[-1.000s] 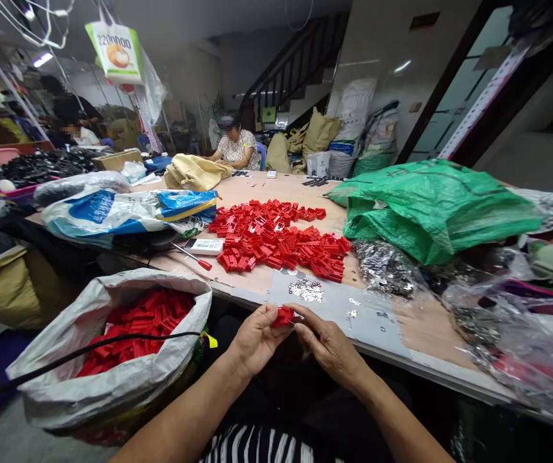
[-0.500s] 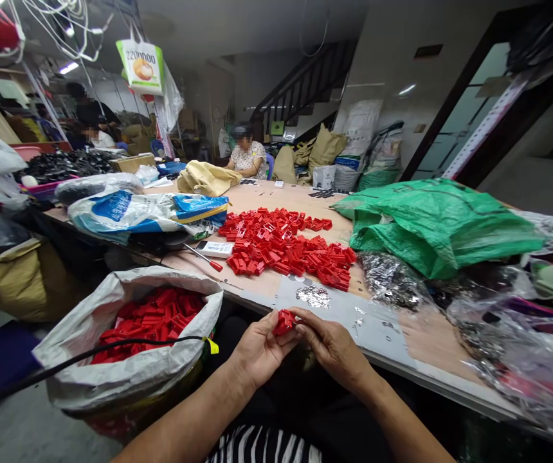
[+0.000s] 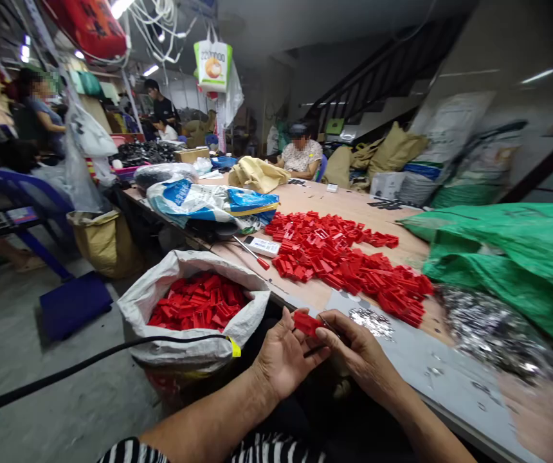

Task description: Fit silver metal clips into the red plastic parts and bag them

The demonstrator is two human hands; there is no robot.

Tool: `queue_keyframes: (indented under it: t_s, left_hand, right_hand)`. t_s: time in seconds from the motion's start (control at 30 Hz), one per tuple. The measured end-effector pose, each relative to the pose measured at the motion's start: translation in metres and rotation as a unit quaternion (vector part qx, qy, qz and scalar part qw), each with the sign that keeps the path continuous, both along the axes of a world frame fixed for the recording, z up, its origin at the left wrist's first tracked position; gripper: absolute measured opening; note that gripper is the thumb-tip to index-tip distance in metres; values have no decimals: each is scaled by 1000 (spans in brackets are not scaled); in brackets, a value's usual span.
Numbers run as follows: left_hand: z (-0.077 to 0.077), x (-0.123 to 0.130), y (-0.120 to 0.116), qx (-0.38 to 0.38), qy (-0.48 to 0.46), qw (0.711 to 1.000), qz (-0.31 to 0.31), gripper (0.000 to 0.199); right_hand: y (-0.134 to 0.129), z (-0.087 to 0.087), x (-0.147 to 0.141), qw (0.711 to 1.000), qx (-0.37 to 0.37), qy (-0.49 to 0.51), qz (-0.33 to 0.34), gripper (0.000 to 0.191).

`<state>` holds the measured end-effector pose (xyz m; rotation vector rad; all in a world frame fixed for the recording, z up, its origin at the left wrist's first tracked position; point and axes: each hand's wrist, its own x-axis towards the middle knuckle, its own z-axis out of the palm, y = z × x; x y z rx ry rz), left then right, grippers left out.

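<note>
Between my two hands is a small red plastic piece (image 3: 307, 323), held just over the table's front edge. My left hand (image 3: 281, 360), palm up, grips its left end between thumb and fingers. The thumb and forefinger of my right hand (image 3: 366, 354) close on the right end; whether a small metal part is also pinched there, I cannot tell. Just beyond my right hand, small shiny metal parts (image 3: 373, 321) lie on a grey sheet (image 3: 416, 366). A large heap of similar red pieces (image 3: 339, 251) covers the table behind them.
An open white sack (image 3: 132, 302) full of red pieces stands at left, a black cable (image 3: 88, 360) crossing before it. A red-handled screwdriver (image 3: 257, 255) lies by a white box (image 3: 263, 247). Green sacking (image 3: 508, 257) and bagged metal parts (image 3: 493, 328) are at right. A person (image 3: 300, 154) sits opposite.
The view has swung left, showing more of the floor and people there. My hands have turned the red piece so it lies lengthwise between them, and my left palm has opened upward.
</note>
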<state>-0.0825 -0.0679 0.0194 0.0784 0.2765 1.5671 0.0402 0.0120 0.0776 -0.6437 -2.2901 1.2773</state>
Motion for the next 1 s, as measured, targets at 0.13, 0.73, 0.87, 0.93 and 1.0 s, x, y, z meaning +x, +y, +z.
queue_keyframes:
  t_s: [0.13, 0.73, 0.87, 0.93, 1.0]
  left_hand:
    - [-6, -9, -7, -3, 8, 1000, -8, 55]
    - [-109, 1, -15, -246, 21, 967, -61, 43]
    - [-120, 4, -12, -241, 49, 965, -95, 38]
    - [-123, 6, -9, -245, 60, 962, -106, 36]
    - [-128, 7, -5, -255, 68, 957, -118, 33]
  right_hand:
    - [-5, 5, -46, 999, 10, 35, 17, 25]
    - [32, -52, 8, 992, 33, -74, -96, 27]
    - [71, -69, 46, 960, 157, -147, -181, 25]
    - [92, -74, 53, 939, 210, -186, -199, 29]
    - [111, -75, 52, 915, 243, -242, -212, 34]
